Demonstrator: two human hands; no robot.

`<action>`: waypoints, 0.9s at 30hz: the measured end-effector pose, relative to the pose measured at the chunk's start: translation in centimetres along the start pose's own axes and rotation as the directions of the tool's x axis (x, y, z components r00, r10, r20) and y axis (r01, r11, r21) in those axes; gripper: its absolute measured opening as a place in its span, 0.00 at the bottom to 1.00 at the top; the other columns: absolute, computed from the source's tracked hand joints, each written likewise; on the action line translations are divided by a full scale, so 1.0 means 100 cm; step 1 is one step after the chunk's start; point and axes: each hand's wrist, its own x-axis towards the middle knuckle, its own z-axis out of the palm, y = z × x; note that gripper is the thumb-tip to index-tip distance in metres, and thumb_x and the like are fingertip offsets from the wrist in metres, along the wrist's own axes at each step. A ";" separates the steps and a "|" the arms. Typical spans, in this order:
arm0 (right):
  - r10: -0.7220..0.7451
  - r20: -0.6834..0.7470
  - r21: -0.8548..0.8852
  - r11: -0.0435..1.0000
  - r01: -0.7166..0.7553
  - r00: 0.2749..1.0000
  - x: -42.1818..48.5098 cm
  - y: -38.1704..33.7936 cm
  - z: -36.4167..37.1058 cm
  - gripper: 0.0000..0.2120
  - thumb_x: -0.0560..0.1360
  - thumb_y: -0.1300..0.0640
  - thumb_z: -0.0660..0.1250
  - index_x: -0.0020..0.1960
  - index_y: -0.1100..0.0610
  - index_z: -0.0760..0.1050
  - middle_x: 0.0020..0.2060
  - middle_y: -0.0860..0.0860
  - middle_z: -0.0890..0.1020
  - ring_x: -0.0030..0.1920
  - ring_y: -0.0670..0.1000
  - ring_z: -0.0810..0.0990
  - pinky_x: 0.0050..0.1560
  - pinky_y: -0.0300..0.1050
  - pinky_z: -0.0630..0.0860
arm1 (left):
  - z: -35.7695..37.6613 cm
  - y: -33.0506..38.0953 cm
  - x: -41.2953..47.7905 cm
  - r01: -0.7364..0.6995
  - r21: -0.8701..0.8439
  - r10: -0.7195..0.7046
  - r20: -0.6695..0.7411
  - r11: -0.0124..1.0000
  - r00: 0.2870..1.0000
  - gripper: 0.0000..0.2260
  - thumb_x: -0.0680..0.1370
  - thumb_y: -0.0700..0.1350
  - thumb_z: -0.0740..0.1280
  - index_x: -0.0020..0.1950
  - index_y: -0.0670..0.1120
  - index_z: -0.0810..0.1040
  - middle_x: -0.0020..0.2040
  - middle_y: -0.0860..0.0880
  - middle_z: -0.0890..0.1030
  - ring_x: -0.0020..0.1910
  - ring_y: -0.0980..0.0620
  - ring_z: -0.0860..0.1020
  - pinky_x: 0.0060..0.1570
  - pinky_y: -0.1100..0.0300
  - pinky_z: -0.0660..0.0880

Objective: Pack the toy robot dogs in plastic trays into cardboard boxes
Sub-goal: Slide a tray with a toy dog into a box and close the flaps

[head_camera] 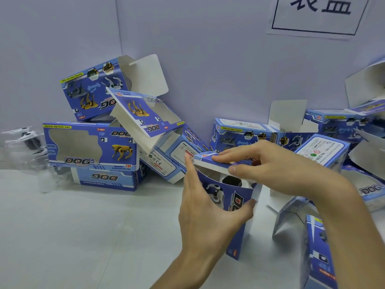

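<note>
Where the view blurs at far left, clear plastic trays point(23, 142) holding black-and-white toy dogs lie beside a stack of blue boxes point(91, 149), several with open flaps, piled against the wall. Just right of that pile, the left hand point(206, 207) grips the upright box point(235, 203), fingers along its side and thumb curled across its front. A dark part of the toy robot dog point(231, 180) shows inside the open top. From above, the right hand point(277, 170) pinches the top flap point(204, 159), fingers flat over it and thumb at its front edge. More open boxes point(320, 147) crowd close behind and to the right, one lying below the right forearm. Everything rests on a white table point(73, 236) before a pale lavender wall point(208, 59) bearing a paper sign point(318, 15).
</note>
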 end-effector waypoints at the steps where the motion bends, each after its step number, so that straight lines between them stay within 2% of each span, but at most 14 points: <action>1: -0.004 0.003 0.001 1.000 0.004 1.000 0.000 0.000 0.000 0.14 0.79 0.47 0.66 0.60 0.30 0.77 0.65 0.31 0.75 0.64 0.36 0.73 0.66 0.44 0.72 | 0.000 0.000 0.000 -0.003 0.006 0.003 -0.004 1.000 1.000 0.59 0.55 0.71 0.71 0.73 0.72 0.32 0.73 0.61 0.68 0.66 0.61 0.74 0.61 0.64 0.76; 4: -0.019 -0.005 -0.038 0.999 0.018 1.000 0.002 0.000 0.003 0.15 0.79 0.48 0.67 0.60 0.30 0.78 0.66 0.31 0.74 0.66 0.36 0.71 0.66 0.42 0.70 | 0.000 -0.002 0.000 0.000 0.010 0.001 -0.012 1.000 1.000 0.59 0.55 0.71 0.72 0.73 0.71 0.33 0.73 0.62 0.69 0.65 0.63 0.73 0.61 0.63 0.75; 8: -0.002 -0.054 -0.093 0.996 -0.003 0.999 0.005 -0.002 0.008 0.15 0.79 0.49 0.68 0.59 0.30 0.78 0.65 0.33 0.75 0.60 0.38 0.75 0.51 0.32 0.71 | 0.001 -0.002 0.002 0.022 0.026 -0.022 -0.008 0.999 1.000 0.57 0.54 0.73 0.71 0.68 0.76 0.31 0.73 0.63 0.66 0.66 0.61 0.72 0.64 0.55 0.75; 10: 0.018 -0.071 -0.115 0.993 -0.026 0.997 0.006 -0.004 0.011 0.15 0.79 0.50 0.67 0.59 0.30 0.78 0.64 0.35 0.76 0.55 0.40 0.78 0.47 0.37 0.76 | 0.001 -0.002 0.003 0.026 0.037 -0.026 -0.001 0.999 1.000 0.56 0.53 0.74 0.71 0.65 0.78 0.30 0.74 0.63 0.63 0.68 0.62 0.69 0.66 0.53 0.74; 12: 0.033 -0.089 -0.133 0.990 -0.045 0.995 0.006 -0.006 0.011 0.15 0.78 0.51 0.67 0.58 0.31 0.78 0.63 0.36 0.78 0.55 0.42 0.79 0.49 0.44 0.80 | 0.001 -0.001 0.004 0.027 0.046 -0.027 0.003 0.999 1.000 0.56 0.53 0.74 0.71 0.65 0.79 0.31 0.74 0.62 0.63 0.69 0.63 0.67 0.67 0.52 0.72; 16: 0.047 -0.126 -0.091 0.994 -0.059 0.991 0.006 -0.010 0.012 0.16 0.76 0.53 0.68 0.55 0.31 0.80 0.60 0.37 0.80 0.56 0.43 0.78 0.50 0.46 0.81 | 0.001 -0.001 0.003 0.052 0.045 -0.051 -0.005 0.998 0.999 0.57 0.52 0.76 0.69 0.70 0.73 0.35 0.74 0.61 0.64 0.69 0.62 0.67 0.68 0.49 0.72; 18: 0.060 -0.169 -0.092 0.993 -0.077 0.984 0.006 -0.012 0.014 0.15 0.73 0.53 0.69 0.52 0.31 0.81 0.58 0.38 0.82 0.55 0.44 0.79 0.51 0.50 0.81 | 0.001 0.001 0.001 0.058 0.045 -0.057 -0.016 0.997 0.998 0.57 0.53 0.76 0.69 0.71 0.73 0.35 0.74 0.60 0.65 0.69 0.60 0.68 0.68 0.48 0.71; 20: 0.068 -0.239 -0.142 0.984 -0.104 0.969 0.009 -0.014 0.018 0.10 0.70 0.47 0.71 0.48 0.31 0.81 0.54 0.38 0.82 0.55 0.44 0.80 0.52 0.51 0.80 | 0.002 0.003 -0.001 0.050 0.048 -0.049 -0.025 0.998 0.998 0.57 0.53 0.74 0.70 0.70 0.76 0.35 0.74 0.60 0.66 0.69 0.59 0.69 0.68 0.49 0.71; 22: 0.059 -0.350 -0.190 0.973 -0.132 0.935 0.014 -0.017 0.027 0.05 0.67 0.38 0.72 0.42 0.35 0.81 0.45 0.37 0.82 0.50 0.43 0.80 0.46 0.47 0.79 | 0.004 0.004 -0.003 0.047 0.055 -0.046 -0.036 0.997 0.998 0.59 0.54 0.73 0.71 0.74 0.70 0.37 0.74 0.59 0.66 0.68 0.57 0.71 0.68 0.49 0.71; 23: 0.046 -0.410 -0.201 0.970 -0.139 0.911 0.017 -0.018 0.032 0.08 0.67 0.37 0.72 0.40 0.39 0.81 0.40 0.37 0.81 0.48 0.43 0.80 0.42 0.43 0.76 | 0.005 0.003 -0.003 0.051 0.057 -0.049 -0.043 0.997 0.998 0.60 0.54 0.73 0.70 0.77 0.66 0.39 0.73 0.59 0.66 0.68 0.56 0.71 0.67 0.48 0.71; 25: -0.008 -0.493 -0.245 0.961 -0.131 0.870 0.023 -0.020 0.042 0.10 0.69 0.38 0.72 0.39 0.44 0.78 0.34 0.36 0.76 0.44 0.44 0.78 0.36 0.39 0.67 | 0.005 0.003 -0.004 0.057 0.052 -0.053 -0.062 0.997 0.997 0.60 0.53 0.72 0.68 0.79 0.60 0.42 0.72 0.59 0.67 0.67 0.56 0.71 0.66 0.48 0.71; 27: -0.048 -0.517 -0.285 0.951 -0.119 0.855 0.026 -0.021 0.047 0.10 0.70 0.40 0.72 0.39 0.45 0.78 0.32 0.35 0.73 0.44 0.46 0.77 0.35 0.40 0.64 | 0.005 0.004 -0.005 0.055 0.043 -0.051 -0.080 0.998 0.995 0.60 0.53 0.71 0.68 0.80 0.58 0.44 0.71 0.59 0.68 0.67 0.55 0.72 0.66 0.47 0.72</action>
